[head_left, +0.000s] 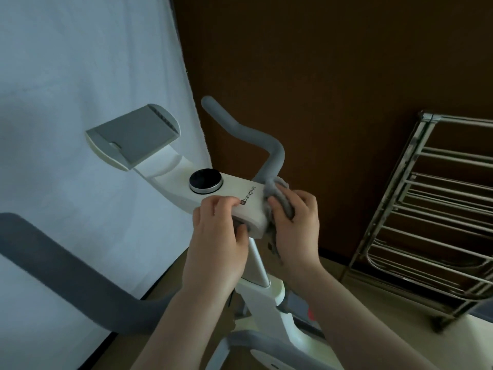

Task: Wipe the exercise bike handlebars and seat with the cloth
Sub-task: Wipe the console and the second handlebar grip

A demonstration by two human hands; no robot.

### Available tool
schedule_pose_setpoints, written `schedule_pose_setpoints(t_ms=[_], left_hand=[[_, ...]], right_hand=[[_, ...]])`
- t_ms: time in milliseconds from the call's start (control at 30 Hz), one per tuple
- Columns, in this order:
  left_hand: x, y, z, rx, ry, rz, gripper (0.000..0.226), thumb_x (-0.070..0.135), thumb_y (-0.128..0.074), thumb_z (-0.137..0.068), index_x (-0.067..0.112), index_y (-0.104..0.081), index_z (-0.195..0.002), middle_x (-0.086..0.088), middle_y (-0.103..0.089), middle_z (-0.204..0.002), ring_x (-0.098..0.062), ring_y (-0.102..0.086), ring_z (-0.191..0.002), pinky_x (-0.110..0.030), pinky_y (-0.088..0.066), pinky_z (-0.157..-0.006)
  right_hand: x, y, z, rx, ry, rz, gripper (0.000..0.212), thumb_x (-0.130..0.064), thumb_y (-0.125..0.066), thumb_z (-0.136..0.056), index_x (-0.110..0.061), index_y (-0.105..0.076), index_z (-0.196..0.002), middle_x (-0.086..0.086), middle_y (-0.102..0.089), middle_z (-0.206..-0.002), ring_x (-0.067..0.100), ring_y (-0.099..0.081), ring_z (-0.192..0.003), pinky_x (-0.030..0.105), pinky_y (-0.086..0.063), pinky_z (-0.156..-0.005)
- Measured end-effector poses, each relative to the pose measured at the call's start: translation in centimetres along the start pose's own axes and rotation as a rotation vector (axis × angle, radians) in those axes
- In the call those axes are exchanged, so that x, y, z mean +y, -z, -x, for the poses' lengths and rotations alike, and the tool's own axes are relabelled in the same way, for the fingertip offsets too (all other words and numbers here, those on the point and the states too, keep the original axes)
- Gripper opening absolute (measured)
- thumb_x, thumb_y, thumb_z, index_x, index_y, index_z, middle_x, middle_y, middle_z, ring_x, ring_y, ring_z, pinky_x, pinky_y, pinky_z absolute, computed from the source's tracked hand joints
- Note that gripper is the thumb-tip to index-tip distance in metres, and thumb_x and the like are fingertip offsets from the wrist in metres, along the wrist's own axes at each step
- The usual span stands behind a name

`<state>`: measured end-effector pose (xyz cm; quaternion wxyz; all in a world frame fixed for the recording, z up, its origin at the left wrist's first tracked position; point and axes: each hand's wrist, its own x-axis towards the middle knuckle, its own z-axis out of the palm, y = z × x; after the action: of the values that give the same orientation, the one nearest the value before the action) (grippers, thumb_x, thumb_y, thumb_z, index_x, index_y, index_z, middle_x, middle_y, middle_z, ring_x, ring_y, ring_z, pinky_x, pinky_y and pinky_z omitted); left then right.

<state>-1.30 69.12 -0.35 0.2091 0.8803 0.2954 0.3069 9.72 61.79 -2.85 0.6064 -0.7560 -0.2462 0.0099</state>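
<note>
The grey cloth (278,194) is bunched up in your right hand (294,225), jammed right against the base of the right handlebar (248,132) where the grey foam meets the white console block (240,201). Your fingers are curled round it, so most of the cloth sits under your palm, with a bit poking out on top by the bar and a tail hanging below your hand.

Your left hand (217,241) grips the near end of that same console block from the other side, fingers hooked over the top by the "keepkit" logo and thumb tucked underneath. So your hands are just about facing each other across the block.

Further out there's the black round knob (205,180) on the console, then the grey tablet holder (133,136) up left. The left handlebar (66,273) sweeps across the lower left. White sheet (80,62) behind, metal rack (437,217) on the right.
</note>
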Motion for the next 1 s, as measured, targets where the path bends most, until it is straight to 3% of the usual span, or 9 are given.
schedule_pose_setpoints(t_ms=[67, 167, 267, 400, 533, 667, 767, 900, 1000], left_hand=[[0.2, -0.1, -0.1, 0.012, 0.032, 0.007, 0.049, 0.022, -0.069, -0.085, 0.024, -0.044, -0.127, 0.003, -0.041, -0.136, -0.011, -0.038, -0.123, -0.019, -0.044, -0.088], [0.7, -0.5, -0.5, 0.058, 0.049, -0.024, 0.045, 0.021, -0.066, -0.087, 0.023, -0.044, -0.126, 0.002, -0.042, -0.133, -0.011, -0.037, -0.120, -0.019, -0.046, -0.083], [1.1, -1.2, -0.8, 0.107, 0.089, -0.062, 0.042, 0.023, -0.063, -0.088, 0.023, -0.045, -0.126, 0.002, -0.044, -0.132, -0.009, -0.037, -0.117, -0.018, -0.045, -0.080], [1.2, -1.6, -1.2, 0.150, 0.175, -0.099, 0.042, 0.030, -0.061, -0.089, 0.024, -0.044, -0.128, 0.004, -0.045, -0.131, -0.005, -0.034, -0.113, -0.019, -0.046, -0.081], [1.7, -2.0, -2.1, 0.190, 0.283, -0.089, 0.040, 0.028, -0.058, -0.091, 0.026, -0.045, -0.129, 0.007, -0.043, -0.133, -0.003, -0.031, -0.114, -0.022, -0.041, -0.083], [1.9, -2.0, -2.0, 0.261, 0.373, -0.088, 0.038, 0.027, -0.057, -0.091, 0.025, -0.045, -0.128, 0.007, -0.045, -0.130, 0.000, -0.030, -0.107, -0.020, -0.035, -0.083], [2.1, -2.2, -2.2, 0.294, 0.446, -0.088, 0.038, 0.028, -0.054, -0.093, 0.025, -0.043, -0.129, 0.007, -0.044, -0.128, -0.003, -0.037, -0.108, -0.023, -0.038, -0.085], [2.0, -2.1, -2.1, 0.268, 0.459, -0.109, 0.037, 0.030, -0.053, -0.093, 0.024, -0.046, -0.129, 0.008, -0.048, -0.127, -0.001, -0.036, -0.105, -0.018, -0.031, -0.083], [1.7, -1.4, -2.4, 0.218, 0.447, -0.100, 0.035, 0.029, -0.057, -0.091, 0.023, -0.049, -0.124, 0.008, -0.051, -0.123, -0.005, -0.042, -0.108, -0.018, -0.032, -0.083]], right_hand=[[0.1, -0.4, 0.6, 0.023, -0.097, -0.093, 0.034, -0.029, -0.055, -0.095, -0.025, -0.055, -0.129, -0.010, -0.044, -0.119, -0.002, -0.049, -0.103, 0.006, -0.042, -0.084], [0.0, -1.5, 1.2, 0.047, -0.226, -0.307, 0.037, -0.028, -0.053, -0.096, -0.030, -0.051, -0.133, -0.013, -0.044, -0.124, -0.002, -0.049, -0.108, 0.021, -0.044, -0.094], [0.1, -1.4, -0.9, 0.047, -0.262, -0.308, 0.037, -0.030, -0.052, -0.097, -0.031, -0.052, -0.134, -0.012, -0.047, -0.126, -0.004, -0.050, -0.107, 0.027, -0.046, -0.099], [0.6, 0.0, -0.9, -0.130, 0.066, -0.110, 0.033, -0.026, -0.055, -0.095, -0.028, -0.056, -0.128, -0.016, -0.044, -0.123, -0.008, -0.046, -0.110, 0.011, -0.044, -0.092], [-0.1, 1.1, -6.3, -0.361, 0.447, 0.261, 0.026, -0.028, -0.058, -0.092, -0.023, -0.066, -0.116, -0.010, -0.061, -0.114, 0.005, -0.052, -0.105, 0.031, -0.047, -0.094], [-0.1, 2.0, -7.3, -0.501, 0.712, 0.363, 0.030, -0.035, -0.054, -0.090, -0.025, -0.068, -0.114, -0.009, -0.062, -0.118, 0.007, -0.050, -0.114, 0.025, -0.034, -0.101], [-0.4, 0.9, -8.8, -0.496, 0.718, 0.466, 0.039, -0.045, -0.039, -0.090, -0.029, -0.069, -0.108, -0.009, -0.064, -0.108, 0.013, -0.055, -0.105, 0.029, -0.037, -0.094], [-0.4, 0.2, -8.9, -0.482, 0.845, 0.473, 0.024, -0.032, -0.056, -0.084, -0.019, -0.074, -0.093, 0.000, -0.065, -0.093, 0.022, -0.057, -0.091, 0.039, -0.049, -0.078], [-1.4, -1.0, -9.5, -0.568, 0.857, 0.420, 0.017, -0.025, -0.061, -0.084, -0.018, -0.075, -0.089, 0.002, -0.064, -0.097, 0.023, -0.055, -0.096, 0.037, -0.045, -0.082]])
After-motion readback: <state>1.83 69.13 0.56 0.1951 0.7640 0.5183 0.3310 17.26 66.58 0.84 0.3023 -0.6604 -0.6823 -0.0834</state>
